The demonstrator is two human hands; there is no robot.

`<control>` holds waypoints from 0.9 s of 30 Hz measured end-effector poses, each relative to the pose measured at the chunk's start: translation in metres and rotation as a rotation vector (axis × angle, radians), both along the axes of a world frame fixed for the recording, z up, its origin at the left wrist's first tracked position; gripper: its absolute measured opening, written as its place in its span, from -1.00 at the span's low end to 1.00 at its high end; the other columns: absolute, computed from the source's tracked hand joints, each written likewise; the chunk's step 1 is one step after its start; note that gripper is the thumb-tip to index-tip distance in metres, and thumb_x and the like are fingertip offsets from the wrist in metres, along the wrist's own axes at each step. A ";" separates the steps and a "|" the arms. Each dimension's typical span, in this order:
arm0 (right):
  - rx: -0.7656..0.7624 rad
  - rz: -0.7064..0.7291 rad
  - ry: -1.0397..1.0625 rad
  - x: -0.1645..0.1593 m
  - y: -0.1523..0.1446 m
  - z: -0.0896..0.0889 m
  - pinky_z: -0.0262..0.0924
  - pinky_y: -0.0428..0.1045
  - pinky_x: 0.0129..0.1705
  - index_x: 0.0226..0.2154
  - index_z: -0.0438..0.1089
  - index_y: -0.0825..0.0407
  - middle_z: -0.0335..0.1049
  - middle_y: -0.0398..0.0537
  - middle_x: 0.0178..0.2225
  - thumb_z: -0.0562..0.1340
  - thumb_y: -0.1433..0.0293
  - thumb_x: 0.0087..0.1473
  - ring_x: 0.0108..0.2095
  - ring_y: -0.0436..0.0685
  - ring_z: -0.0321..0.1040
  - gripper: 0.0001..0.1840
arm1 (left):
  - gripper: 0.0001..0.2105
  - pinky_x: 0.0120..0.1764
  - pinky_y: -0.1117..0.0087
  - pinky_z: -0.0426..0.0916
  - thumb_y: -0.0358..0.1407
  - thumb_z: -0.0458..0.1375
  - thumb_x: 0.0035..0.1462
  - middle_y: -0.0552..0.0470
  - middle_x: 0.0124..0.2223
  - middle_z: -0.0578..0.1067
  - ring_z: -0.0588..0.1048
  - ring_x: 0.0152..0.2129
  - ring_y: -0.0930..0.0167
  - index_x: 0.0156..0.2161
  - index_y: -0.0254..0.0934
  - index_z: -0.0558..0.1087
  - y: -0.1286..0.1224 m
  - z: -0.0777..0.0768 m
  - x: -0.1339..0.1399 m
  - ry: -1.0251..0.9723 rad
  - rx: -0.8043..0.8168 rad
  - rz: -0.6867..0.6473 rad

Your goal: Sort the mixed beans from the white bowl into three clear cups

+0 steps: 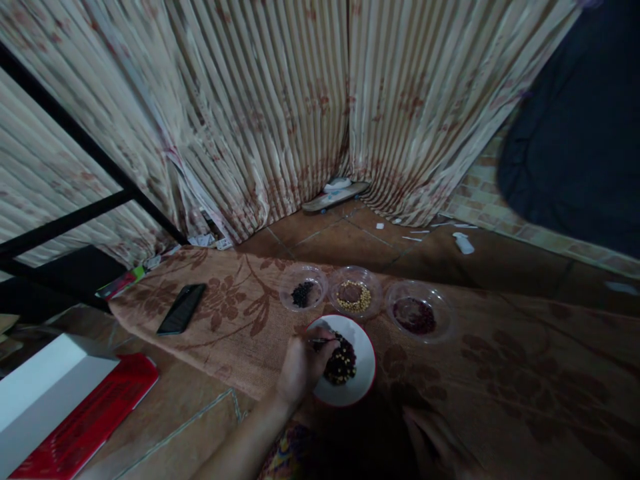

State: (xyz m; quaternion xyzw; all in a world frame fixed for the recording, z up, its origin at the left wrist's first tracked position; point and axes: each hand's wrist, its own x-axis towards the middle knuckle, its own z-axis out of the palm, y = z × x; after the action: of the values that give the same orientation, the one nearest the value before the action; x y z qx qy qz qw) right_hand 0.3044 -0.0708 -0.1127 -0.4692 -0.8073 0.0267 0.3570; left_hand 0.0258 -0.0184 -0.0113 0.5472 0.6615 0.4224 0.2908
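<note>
White bowl [365, 353], one of it, red at the rim, sits on the patterned cloth [240, 347] with its mouth facing up; being round, it has no long axis to speak of. Mixed beans [343, 370], black, yellow and dark red, lie inside, too jumbled for me to count. The person's left hand [303, 363] reaches over the bowl's left side, fingers pinched on a slim tool [319, 341] that runs roughly crosswise; it's too small to make out better. Their right hand [440, 437] is low in shadow, near the bowl on its right, and I cannot tell whether it is open or closed. Three clear tubs [444, 320] stand beyond the bowl: black beans [301, 294] to its left, yellow beans [363, 303] straight behind, red beans [425, 323] to its right. One phone [183, 309] lies well left of the bowl, slanting away. Farther left, a red packet [127, 390] bears lettering I cannot read.
</note>
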 end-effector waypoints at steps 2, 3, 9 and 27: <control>0.006 0.003 -0.025 0.000 0.000 0.000 0.43 -0.21 -0.34 -0.18 0.54 -0.05 0.60 -0.14 -0.26 0.09 0.25 0.28 -0.34 0.02 0.57 -0.68 | -0.91 -0.42 0.49 0.44 -0.28 0.25 0.09 0.06 -0.54 0.55 0.58 -0.50 0.38 -0.37 -0.25 0.56 0.000 0.004 0.001 0.009 -0.003 -0.015; 0.010 -0.003 -0.029 0.000 0.000 -0.001 0.42 -0.21 -0.34 -0.18 0.54 -0.05 0.60 -0.14 -0.26 0.09 0.25 0.28 -0.34 0.01 0.57 -0.68 | -0.91 -0.43 0.49 0.44 -0.28 0.25 0.09 0.06 -0.55 0.54 0.58 -0.50 0.38 -0.37 -0.25 0.56 -0.001 0.006 0.002 0.008 -0.001 -0.023; -0.010 -0.026 -0.005 0.000 -0.001 -0.004 0.41 -0.21 -0.31 -0.21 0.56 -0.08 0.60 -0.14 -0.26 0.09 0.23 0.28 -0.31 0.01 0.57 -0.67 | -0.89 -0.43 0.49 0.43 -0.27 0.24 0.10 0.05 -0.51 0.57 0.58 -0.50 0.38 -0.34 -0.26 0.58 -0.002 0.006 0.004 -0.004 0.006 0.007; -0.023 0.002 0.066 -0.002 0.001 -0.007 0.41 -0.18 -0.31 -0.20 0.55 -0.07 0.60 -0.12 -0.27 0.12 0.22 0.27 -0.31 0.03 0.57 -0.70 | -0.75 -0.58 0.51 0.34 -0.16 0.35 -0.06 0.02 -0.55 0.56 0.51 -0.63 0.42 -0.40 -0.32 0.52 0.005 0.020 0.004 -0.428 -0.123 0.159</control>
State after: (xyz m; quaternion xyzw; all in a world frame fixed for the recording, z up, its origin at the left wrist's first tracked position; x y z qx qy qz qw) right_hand 0.3026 -0.0699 -0.1199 -0.4714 -0.7952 0.0519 0.3779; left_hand 0.0299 -0.0137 0.0089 0.3727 0.6502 0.5093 0.4230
